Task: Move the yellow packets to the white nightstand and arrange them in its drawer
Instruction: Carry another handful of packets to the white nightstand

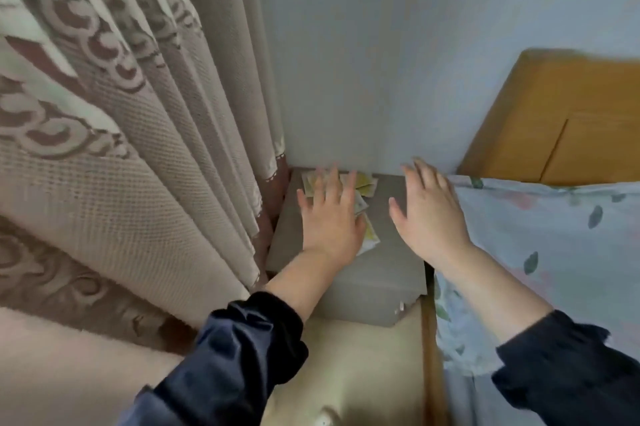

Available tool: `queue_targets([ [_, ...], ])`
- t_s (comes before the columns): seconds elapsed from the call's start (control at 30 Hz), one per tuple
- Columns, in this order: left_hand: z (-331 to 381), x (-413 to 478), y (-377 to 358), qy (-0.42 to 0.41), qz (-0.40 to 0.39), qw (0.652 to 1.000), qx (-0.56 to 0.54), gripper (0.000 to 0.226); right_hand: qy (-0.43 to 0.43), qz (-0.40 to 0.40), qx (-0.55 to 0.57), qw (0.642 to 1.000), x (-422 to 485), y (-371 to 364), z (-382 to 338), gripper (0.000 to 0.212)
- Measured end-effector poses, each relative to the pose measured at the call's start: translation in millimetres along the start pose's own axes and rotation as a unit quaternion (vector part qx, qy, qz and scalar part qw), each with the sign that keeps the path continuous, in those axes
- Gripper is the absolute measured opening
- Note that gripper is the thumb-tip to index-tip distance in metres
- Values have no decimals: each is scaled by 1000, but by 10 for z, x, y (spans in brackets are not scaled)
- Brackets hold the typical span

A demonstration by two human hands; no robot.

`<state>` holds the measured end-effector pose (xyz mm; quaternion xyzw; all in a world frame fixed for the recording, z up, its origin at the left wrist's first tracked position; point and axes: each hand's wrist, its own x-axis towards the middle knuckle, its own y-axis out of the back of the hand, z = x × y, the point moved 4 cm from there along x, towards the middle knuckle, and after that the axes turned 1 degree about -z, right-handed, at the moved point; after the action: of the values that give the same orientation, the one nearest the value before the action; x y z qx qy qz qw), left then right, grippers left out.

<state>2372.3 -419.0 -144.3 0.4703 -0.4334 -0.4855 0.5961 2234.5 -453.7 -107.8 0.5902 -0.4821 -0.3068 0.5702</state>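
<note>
The left hand (330, 217), fingers straight and slightly spread, lies flat over scattered yellow paper packets (365, 183) on top of the white boxy nightstand (388, 273). The right hand (429, 214) hovers just beside it, fingers spread and holding nothing. The farthest packets lie by the pale wall (381, 61).

Left hand (329, 217) flat on yellow packets (363, 183), nightstand (391, 273), right hand (429, 210) spread above

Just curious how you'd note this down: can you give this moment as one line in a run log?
left hand: flat over packets | right hand: open, holds nothing | packets: scattered on nightstand top
</note>
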Motion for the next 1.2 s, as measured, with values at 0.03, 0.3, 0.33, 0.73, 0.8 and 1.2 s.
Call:
queue_targets([
  [0.03, -24, 140, -91, 3, -8, 1000, -5, 73, 0, -6, 1, 1000, 138, -114, 58, 56],
  [0.3, -315, 1143, -1006, 65, -73, 995, -21, 74, 46, -78, 50, 995, 1208, -1332, 382, 62],
  [0.33, -353, 1239, -1122, 78, -77, 994, -19, 74, 55, -91, 52, 993, 1319, -1498, 408, 60],
  [0.73, -897, 1572, -2625, 205, -172, 960, -81, 73, 22, -234, 84, 968, 1769, -3270, 676, 55],
  [0.8, -1043, 1499, -2884, 279, -198, 928, -146, 73, -35, -282, 88, 955, 1716, -3572, 742, 53],
  [1.2, -1109, 1259, -3660, 509, -171, 720, -439, 49, -269, -324, 150, 894, 1408, -4274, 982, 66],
])
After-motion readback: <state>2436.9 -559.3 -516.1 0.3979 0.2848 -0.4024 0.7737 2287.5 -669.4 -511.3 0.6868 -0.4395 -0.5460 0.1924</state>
